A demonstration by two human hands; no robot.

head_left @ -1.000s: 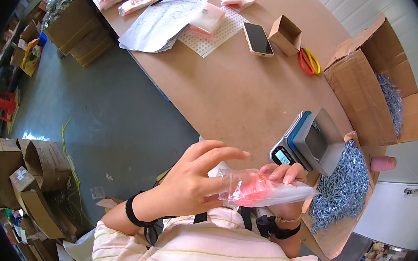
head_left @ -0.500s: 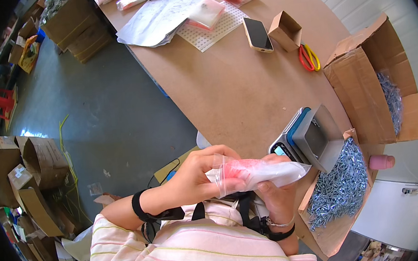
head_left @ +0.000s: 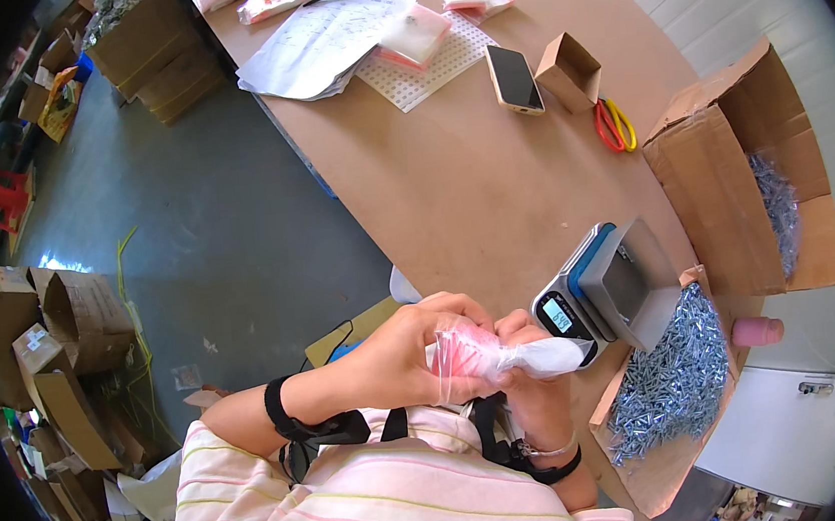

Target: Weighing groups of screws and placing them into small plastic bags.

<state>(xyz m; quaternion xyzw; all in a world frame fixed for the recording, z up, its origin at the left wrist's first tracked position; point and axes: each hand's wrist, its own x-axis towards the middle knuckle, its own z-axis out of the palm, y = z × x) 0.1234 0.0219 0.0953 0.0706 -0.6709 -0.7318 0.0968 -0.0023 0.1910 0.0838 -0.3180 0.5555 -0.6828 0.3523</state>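
Observation:
In front of my chest I hold a pack of plastic bags (head_left: 545, 357), white with pinkish-red print at one end and clear film around it. My left hand (head_left: 414, 349) closes round the red-printed end, with loose clear film beside its fingers. My right hand (head_left: 534, 395) grips the middle, where the pack is pinched narrow, and its white end sticks out to the right. Just beyond that end stands a digital scale (head_left: 556, 315) with a lit display and a grey metal scoop-like pan (head_left: 647, 289) on it.
An open cardboard box of screws (head_left: 672, 377) lies right of my right hand, near a pink spool (head_left: 758, 331). A taller carton (head_left: 721, 171) stands behind. Farther off are scissors (head_left: 615, 125), a small open box (head_left: 570, 71), a phone (head_left: 515, 79) and papers (head_left: 321, 44).
My right hand has moved up and inward on the pack, which now looks squeezed and twisted at its middle. The scale's display shows more plainly.

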